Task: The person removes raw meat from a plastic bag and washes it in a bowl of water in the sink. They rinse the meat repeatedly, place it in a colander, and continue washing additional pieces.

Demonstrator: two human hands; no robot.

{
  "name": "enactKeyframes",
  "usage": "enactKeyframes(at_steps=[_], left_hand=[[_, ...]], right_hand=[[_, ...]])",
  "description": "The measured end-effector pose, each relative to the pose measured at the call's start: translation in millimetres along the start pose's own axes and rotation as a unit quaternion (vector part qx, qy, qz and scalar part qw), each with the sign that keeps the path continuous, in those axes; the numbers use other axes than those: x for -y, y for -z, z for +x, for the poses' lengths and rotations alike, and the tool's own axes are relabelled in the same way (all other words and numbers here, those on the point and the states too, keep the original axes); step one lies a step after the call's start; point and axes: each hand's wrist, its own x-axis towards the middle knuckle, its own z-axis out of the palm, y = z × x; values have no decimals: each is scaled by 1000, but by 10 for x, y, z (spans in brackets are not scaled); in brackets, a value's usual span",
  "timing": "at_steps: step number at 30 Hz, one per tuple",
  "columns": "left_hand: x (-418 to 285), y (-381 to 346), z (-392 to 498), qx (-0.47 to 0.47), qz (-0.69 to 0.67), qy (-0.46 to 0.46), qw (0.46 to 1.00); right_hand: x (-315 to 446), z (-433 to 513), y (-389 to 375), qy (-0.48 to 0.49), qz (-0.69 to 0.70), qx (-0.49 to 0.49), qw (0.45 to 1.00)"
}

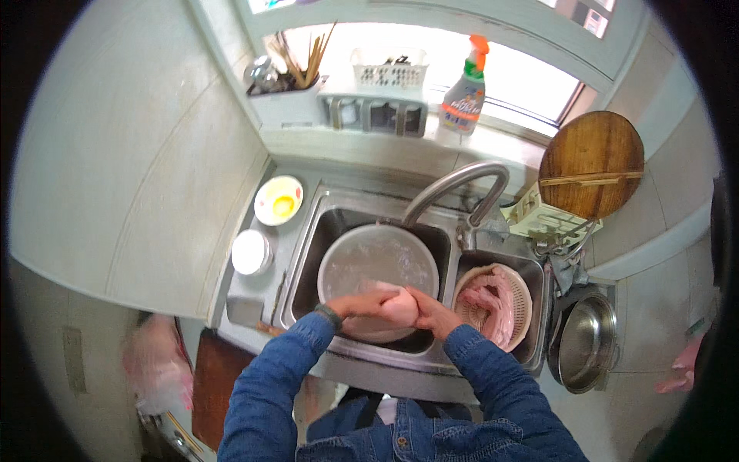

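Over a large round basin point(369, 254) of cloudy water in the left sink bowl, both of my hands grip a pale pink, wet-looking piece point(401, 307), possibly raw meat. My left hand point(359, 306) wraps it from the left, and my right hand point(436, 315) presses against its right side. Part of the piece is blurred and covered by my fingers. To the right, a cream plastic colander point(524, 300) in the smaller sink bowl contains pink strips point(501, 300) that look like raw meat.
The faucet point(456, 173) arches behind the basin. A bowl with yellow liquid point(279, 200) and a white container point(251, 252) stand on the left ledge. On the right are a steel pan point(588, 341) and a round wooden lid point(592, 156). A spray bottle point(463, 101) stands on the sill.
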Motion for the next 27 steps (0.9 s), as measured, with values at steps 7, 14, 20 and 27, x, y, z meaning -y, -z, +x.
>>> enactKeyframes(at_steps=[7, 14, 20, 27], left_hand=[[-15, -332, 61, -143, 34, 197, 969], [-95, -282, -250, -140, 28, 142, 980], [-45, -174, -359, -215, -55, 176, 959], [64, 102, -129, -211, -2, 339, 917]], right_hand=[[-390, 121, 55, 19, 25, -46, 998], [-369, 346, -84, 30, 70, -19, 997], [-43, 734, 118, 153, 35, -103, 982], [56, 822, 80, 90, 76, -167, 979]])
